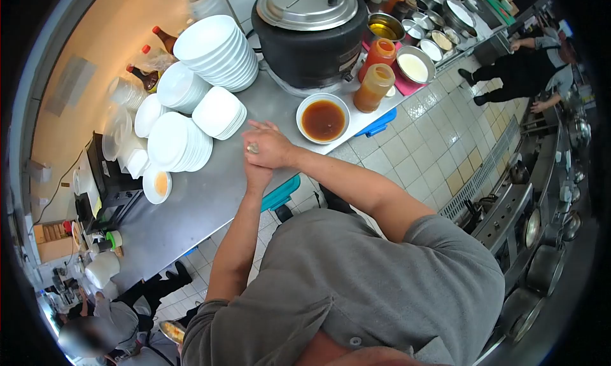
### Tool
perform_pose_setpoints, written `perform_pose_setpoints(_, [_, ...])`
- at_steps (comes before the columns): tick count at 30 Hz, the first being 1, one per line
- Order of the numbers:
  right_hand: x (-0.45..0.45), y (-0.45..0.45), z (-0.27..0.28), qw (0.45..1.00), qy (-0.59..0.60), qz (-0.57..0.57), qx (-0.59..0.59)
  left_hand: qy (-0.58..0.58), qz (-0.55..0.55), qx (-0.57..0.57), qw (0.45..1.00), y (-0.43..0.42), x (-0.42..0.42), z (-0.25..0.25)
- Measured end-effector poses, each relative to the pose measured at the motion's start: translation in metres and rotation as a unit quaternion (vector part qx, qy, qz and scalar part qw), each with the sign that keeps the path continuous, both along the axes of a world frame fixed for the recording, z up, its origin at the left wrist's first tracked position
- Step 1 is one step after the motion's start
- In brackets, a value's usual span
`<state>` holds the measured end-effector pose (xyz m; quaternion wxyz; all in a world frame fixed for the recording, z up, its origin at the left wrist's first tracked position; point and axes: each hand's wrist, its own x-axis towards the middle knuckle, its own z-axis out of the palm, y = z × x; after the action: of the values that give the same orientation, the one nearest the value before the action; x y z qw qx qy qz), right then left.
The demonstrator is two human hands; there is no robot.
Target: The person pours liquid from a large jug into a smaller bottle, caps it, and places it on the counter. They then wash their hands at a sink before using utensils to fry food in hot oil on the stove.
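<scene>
My right hand (272, 145) is closed over my left hand above the steel counter (219, 172). My left hand (256, 174) lies underneath, with most of its fingers hidden. A small pale thing, perhaps a ring, shows among the fingers. Just right of the hands stands a white bowl of brown-red sauce or soup (323, 120). To the left, nearest the fingers, is a stack of square white dishes (219, 113).
Taller white bowl stacks (216, 51) and a plate stack (178, 143) fill the left. A black soup warmer (309, 48) stands behind, near squeeze bottles (374, 89). One co-worker (528, 70) stands far right; others (124, 321) are at lower left.
</scene>
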<state>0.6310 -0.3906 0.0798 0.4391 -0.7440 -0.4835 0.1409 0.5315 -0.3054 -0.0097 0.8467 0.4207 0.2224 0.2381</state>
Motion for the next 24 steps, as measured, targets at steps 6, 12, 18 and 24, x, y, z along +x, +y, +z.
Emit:
perform_pose_setpoints(6, [0.027,-0.002,0.007,0.985,-0.04,0.167,-0.001,0.133,-0.276,0.345,0.887,0.043,-0.017,0.041])
perform_pose_setpoints(12, [0.004,0.008,0.001,0.998,-0.017,0.048,0.036,0.153,-0.174,0.468,0.852,0.023,-0.003,0.008])
perform_pose_setpoints(18, [0.011,0.008,0.006,1.0,-0.007,0.011,0.002,0.091,-0.054,0.373,0.922,0.007,-0.005,0.039])
perform_pose_setpoints(24, [0.033,0.01,0.008,0.977,0.012,0.213,-0.021,0.124,-0.296,0.35,0.88,0.048,-0.008,0.059])
